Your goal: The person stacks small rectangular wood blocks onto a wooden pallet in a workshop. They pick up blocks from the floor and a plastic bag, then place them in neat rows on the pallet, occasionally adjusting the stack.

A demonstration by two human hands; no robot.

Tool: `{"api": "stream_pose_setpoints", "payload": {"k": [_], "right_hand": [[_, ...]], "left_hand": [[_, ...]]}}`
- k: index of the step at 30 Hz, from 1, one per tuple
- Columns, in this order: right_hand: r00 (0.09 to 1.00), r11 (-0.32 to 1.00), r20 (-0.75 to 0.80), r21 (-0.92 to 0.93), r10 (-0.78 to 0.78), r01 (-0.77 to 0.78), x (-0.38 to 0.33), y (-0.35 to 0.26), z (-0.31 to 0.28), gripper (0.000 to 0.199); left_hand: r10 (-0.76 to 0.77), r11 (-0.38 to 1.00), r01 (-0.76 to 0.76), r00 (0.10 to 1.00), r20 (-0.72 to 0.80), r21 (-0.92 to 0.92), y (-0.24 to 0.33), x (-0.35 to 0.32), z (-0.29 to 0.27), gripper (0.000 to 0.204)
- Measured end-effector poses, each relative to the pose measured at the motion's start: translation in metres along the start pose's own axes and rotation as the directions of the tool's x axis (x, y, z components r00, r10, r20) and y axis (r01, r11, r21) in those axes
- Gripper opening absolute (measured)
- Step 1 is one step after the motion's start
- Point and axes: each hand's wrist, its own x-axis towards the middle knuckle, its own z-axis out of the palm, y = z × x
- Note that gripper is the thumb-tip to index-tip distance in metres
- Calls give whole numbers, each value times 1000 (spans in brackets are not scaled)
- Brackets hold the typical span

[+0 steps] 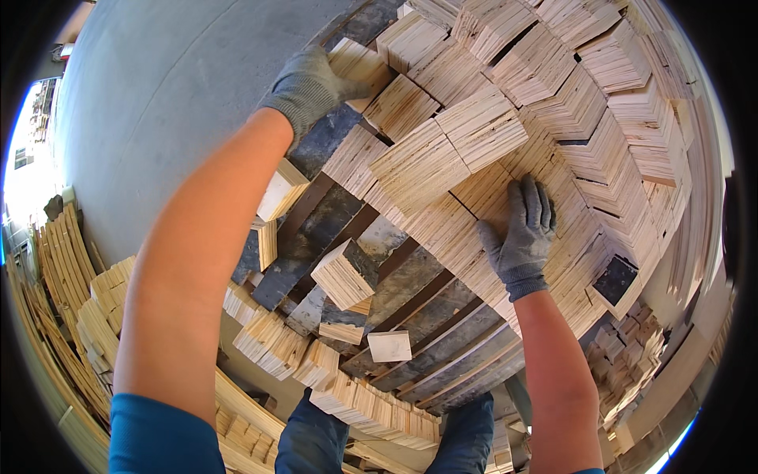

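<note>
Grey knit work gloves cover both hands. My left hand (308,85) reaches to the far left edge of the stack and grips a plywood block (363,66), its thumb lying across the near side; the other fingers are partly hidden. My right hand (521,237) rests on the top layer of the block stack (482,197), palm down with fingers stretched out, holding nothing. Between the hands, two pale plywood blocks (450,142) sit side by side, raised above that layer. Further rows of blocks (553,79) rise higher toward the far right.
Below the stack's left side lies a dark slatted pallet (430,284). Loose on it are a dark-topped block (346,273) and a small pale block (389,346). A row of blocks (379,409) lines the near side by my legs. Wood strips (67,261) lean at left; grey floor (181,71) spreads beyond.
</note>
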Motion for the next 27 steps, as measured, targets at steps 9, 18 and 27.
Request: {"api": "stream_pose_setpoints", "payload": {"k": [9, 18, 27], "right_hand": [[1000, 1000, -17, -1, -20, 20, 1, 1, 1, 80], [998, 999, -30, -3, -47, 47, -1, 6, 4, 81], [998, 998, -16, -26, -55, 55, -2, 3, 5, 81]], "left_hand": [[5, 953, 0, 1000, 18, -302, -13, 23, 41, 77], [-68, 977, 49, 994, -88, -210, -33, -24, 8, 89], [-20, 999, 16, 995, 95, 45, -135, -135, 3, 107]]}}
